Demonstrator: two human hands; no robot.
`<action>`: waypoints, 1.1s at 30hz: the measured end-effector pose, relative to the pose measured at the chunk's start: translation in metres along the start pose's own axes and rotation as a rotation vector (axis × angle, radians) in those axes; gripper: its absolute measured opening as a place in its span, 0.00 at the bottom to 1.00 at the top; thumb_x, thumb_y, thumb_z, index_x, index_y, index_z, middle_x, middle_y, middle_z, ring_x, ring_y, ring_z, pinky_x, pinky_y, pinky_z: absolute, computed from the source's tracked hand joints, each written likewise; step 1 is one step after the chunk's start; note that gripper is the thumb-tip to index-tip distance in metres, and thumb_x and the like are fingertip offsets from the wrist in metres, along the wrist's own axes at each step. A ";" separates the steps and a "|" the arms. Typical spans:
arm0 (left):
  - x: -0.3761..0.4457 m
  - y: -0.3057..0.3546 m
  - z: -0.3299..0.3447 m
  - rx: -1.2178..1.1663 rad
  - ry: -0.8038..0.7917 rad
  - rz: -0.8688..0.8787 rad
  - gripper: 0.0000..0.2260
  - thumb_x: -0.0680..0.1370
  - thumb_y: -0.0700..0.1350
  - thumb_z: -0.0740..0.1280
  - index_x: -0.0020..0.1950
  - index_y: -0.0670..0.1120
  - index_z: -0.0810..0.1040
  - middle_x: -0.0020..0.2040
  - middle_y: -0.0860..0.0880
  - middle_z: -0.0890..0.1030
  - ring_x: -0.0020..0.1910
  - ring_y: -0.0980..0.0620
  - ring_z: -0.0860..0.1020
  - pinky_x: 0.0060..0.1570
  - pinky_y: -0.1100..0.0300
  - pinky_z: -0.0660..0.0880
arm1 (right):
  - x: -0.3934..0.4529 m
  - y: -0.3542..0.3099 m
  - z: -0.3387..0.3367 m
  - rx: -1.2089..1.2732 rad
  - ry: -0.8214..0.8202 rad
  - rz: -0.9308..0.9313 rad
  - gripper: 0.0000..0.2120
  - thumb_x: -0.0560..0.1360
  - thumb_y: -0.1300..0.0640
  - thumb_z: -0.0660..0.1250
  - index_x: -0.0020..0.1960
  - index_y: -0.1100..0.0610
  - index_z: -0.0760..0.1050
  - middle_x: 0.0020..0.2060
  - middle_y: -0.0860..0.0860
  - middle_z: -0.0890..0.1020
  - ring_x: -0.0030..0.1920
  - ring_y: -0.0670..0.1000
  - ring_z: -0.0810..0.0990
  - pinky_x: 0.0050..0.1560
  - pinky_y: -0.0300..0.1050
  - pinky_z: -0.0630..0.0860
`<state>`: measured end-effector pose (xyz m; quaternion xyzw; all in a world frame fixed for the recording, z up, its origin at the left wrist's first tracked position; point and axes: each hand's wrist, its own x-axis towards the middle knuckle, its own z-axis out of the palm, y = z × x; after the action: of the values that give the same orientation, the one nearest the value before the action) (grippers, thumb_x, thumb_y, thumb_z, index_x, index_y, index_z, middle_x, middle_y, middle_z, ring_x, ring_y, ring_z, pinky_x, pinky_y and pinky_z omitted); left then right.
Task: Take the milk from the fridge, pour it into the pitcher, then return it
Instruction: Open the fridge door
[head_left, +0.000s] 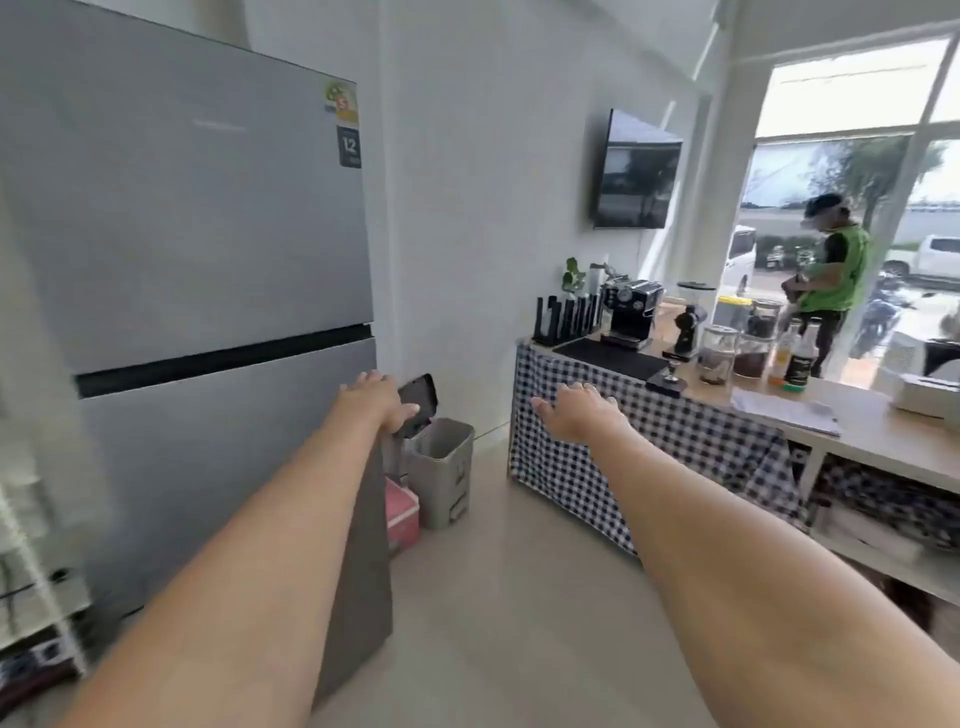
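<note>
A tall grey two-door fridge (197, 249) fills the left of the view, both doors closed. My left hand (375, 397) reaches out in front of the right edge of the lower door, fingers spread and holding nothing. My right hand (576, 410) is stretched forward in mid-air before the checked tablecloth, fingers relaxed and empty. Neither milk nor a pitcher can be made out; the fridge's inside is hidden.
A grey pedal bin (441, 467) with its lid up and a pink box (402, 519) stand right of the fridge. A counter with checked cloth (649, 441) carries an espresso machine (631, 312), jars (719, 353) and bottles (797, 356). A person in green (831, 275) stands by the window.
</note>
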<state>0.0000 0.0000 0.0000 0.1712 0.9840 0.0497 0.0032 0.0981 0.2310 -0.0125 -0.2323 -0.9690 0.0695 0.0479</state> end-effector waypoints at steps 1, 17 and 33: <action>0.000 -0.019 -0.001 0.029 -0.010 -0.045 0.33 0.81 0.59 0.55 0.78 0.40 0.51 0.79 0.43 0.50 0.78 0.46 0.49 0.74 0.47 0.51 | 0.005 -0.019 0.004 -0.008 -0.014 -0.035 0.32 0.80 0.39 0.48 0.75 0.61 0.59 0.74 0.59 0.63 0.75 0.58 0.58 0.72 0.60 0.56; 0.003 -0.297 -0.007 0.086 -0.047 -0.396 0.32 0.81 0.58 0.53 0.78 0.41 0.49 0.79 0.44 0.49 0.78 0.47 0.47 0.74 0.49 0.52 | 0.067 -0.310 0.072 0.011 -0.064 -0.343 0.32 0.80 0.39 0.47 0.76 0.59 0.58 0.74 0.57 0.63 0.75 0.56 0.56 0.72 0.57 0.56; 0.070 -0.440 0.063 -0.122 -0.096 -0.579 0.30 0.82 0.57 0.52 0.78 0.41 0.52 0.79 0.43 0.52 0.78 0.45 0.52 0.73 0.48 0.55 | 0.149 -0.493 0.142 0.003 -0.149 -0.628 0.30 0.81 0.41 0.49 0.75 0.59 0.59 0.74 0.55 0.63 0.75 0.55 0.56 0.70 0.55 0.57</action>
<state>-0.2122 -0.3825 -0.1055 -0.1151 0.9858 0.0977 0.0742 -0.2704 -0.1519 -0.0666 0.0840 -0.9940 0.0699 -0.0039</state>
